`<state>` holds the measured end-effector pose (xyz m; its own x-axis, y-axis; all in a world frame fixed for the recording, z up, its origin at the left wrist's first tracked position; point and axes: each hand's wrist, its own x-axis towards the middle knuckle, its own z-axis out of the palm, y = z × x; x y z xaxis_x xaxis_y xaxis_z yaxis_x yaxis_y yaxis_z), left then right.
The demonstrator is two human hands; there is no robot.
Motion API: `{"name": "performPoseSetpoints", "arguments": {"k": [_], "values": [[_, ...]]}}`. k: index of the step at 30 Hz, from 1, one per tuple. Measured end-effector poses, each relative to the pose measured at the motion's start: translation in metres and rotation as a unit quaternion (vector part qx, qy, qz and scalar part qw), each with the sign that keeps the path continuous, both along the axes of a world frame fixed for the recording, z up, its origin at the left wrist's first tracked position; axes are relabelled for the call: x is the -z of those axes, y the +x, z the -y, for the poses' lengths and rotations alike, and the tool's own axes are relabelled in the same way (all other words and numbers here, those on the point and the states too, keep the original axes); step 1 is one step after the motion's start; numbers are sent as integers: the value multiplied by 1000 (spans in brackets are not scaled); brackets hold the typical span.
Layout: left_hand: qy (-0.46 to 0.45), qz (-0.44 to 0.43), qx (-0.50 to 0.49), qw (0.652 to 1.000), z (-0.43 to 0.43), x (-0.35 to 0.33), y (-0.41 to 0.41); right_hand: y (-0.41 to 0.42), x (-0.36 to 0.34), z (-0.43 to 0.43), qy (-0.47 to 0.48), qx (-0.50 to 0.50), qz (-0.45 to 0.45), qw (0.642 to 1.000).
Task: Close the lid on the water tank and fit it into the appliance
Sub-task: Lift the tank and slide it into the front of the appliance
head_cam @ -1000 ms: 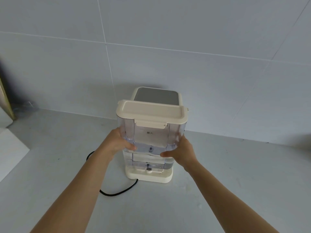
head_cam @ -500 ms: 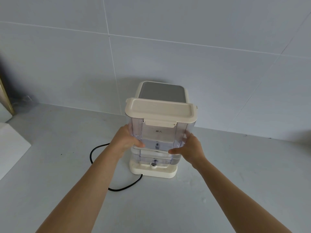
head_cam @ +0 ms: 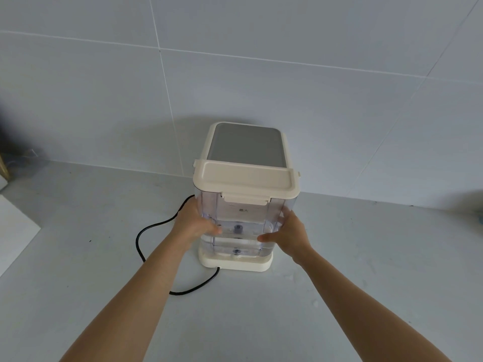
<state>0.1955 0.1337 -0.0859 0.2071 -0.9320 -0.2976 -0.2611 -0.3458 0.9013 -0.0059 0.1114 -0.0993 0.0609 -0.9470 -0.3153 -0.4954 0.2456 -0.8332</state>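
Pale grey counter [head_cam: 339, 296] runs to tiled wall at far side. Cream appliance [head_cam: 236, 263] stands on it, centre-far, base flat. Black power cord [head_cam: 146, 231] loops across the surface left of the base. White slab [head_cam: 13, 239] at left edge.

- both bare arms reach straight out in front, away from the body, and come closer together toward the hands.
- the left hand [head_cam: 194, 226] is pressed flat on the left side of the clear plastic water tank with the cream lid [head_cam: 241, 223], thumb on the front.
- the right hand [head_cam: 290, 236] is pressed on the tank's right side, fingers up the side, thumb pointing in across the front.
- the tank is squeezed between the two hands.
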Motion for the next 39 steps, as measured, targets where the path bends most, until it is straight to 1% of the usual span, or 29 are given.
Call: {"name": "performPoseSetpoints", "arguments": {"k": [4, 12, 25, 32, 39], "values": [[6, 12, -4, 1000, 0, 4, 0, 1, 4, 1, 1, -1, -1, 1000], [4, 7, 4, 1000, 0, 7, 2, 1, 6, 0, -4, -5, 4, 1000], [-7, -20, 41, 999, -5, 5, 2, 1, 11, 0, -3, -9, 9, 1000], [-7, 11, 44, 999, -5, 9, 2, 1, 15, 0, -2, -9, -2, 1000], [-5, 14, 51, 999, -5, 10, 3, 0, 15, -2, 3, -10, 3, 1000]]}}
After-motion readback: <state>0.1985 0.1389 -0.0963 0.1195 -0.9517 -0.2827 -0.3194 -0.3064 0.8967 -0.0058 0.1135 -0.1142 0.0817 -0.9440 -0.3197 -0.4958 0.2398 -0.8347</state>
